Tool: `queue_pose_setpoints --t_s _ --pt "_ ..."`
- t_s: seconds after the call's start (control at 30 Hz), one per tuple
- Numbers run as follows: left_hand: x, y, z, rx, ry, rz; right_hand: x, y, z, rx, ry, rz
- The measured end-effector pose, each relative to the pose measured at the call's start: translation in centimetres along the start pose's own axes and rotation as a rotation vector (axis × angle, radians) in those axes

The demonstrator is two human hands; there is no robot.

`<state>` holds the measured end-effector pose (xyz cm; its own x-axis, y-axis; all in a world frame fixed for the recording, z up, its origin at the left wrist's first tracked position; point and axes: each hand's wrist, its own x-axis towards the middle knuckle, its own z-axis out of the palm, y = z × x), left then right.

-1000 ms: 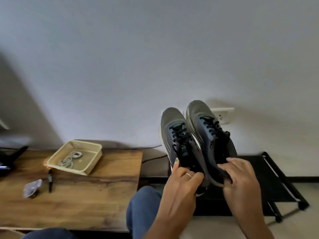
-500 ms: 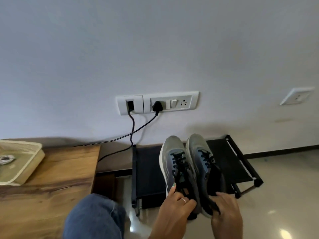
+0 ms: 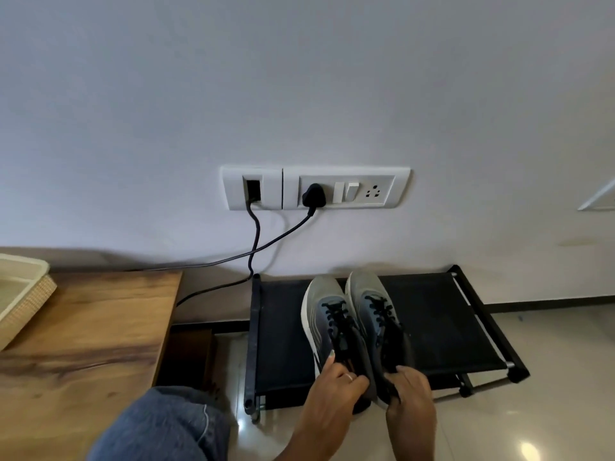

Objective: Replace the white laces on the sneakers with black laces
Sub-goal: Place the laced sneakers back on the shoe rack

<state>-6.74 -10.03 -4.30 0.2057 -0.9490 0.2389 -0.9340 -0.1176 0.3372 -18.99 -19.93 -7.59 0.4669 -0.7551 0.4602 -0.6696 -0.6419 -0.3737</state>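
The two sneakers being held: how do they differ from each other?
The left sneaker is gripped at its heel by the left hand; the right sneaker by the right hand. The right sneaker's toe reaches slightly higher in the picture than the left sneaker's. The left sneaker shows its white sole edge; the right sneaker's is hidden. Both are grey-blue, black-laced, toes pointing away, over the black rack.

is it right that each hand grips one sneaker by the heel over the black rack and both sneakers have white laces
Not quite: in the head view the laces on both sneakers are black, not white. The rest holds: the left hand grips the left sneaker and the right hand grips the right sneaker by the heel, over the black rack.
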Motion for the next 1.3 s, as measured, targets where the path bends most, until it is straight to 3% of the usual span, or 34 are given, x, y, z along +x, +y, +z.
queue_pose_setpoints --t_s 0.2,0.5,0.67,0.9,1.3 --pt "1.5 -1.5 1.0 -0.152 0.067 -0.021 1.8 0.2 0.4 -0.004 -0.123 0.019" --pt "2.7 -2.6 1.5 -0.235 -0.06 -0.001 2.4 0.8 0.9 -0.04 -0.212 0.01" --pt "2.3 -2.9 2.5 -0.04 -0.045 0.078 2.0 -0.7 0.5 -0.034 -0.241 0.05" --pt "0.9 -1.9 1.9 0.059 -0.021 -0.078 1.8 -2.9 -0.8 -0.261 -0.313 0.124" --pt "-1.0 -3.8 -7.5 0.08 0.156 -0.198 3.7 -14.3 -3.8 -0.013 -0.202 -0.082"
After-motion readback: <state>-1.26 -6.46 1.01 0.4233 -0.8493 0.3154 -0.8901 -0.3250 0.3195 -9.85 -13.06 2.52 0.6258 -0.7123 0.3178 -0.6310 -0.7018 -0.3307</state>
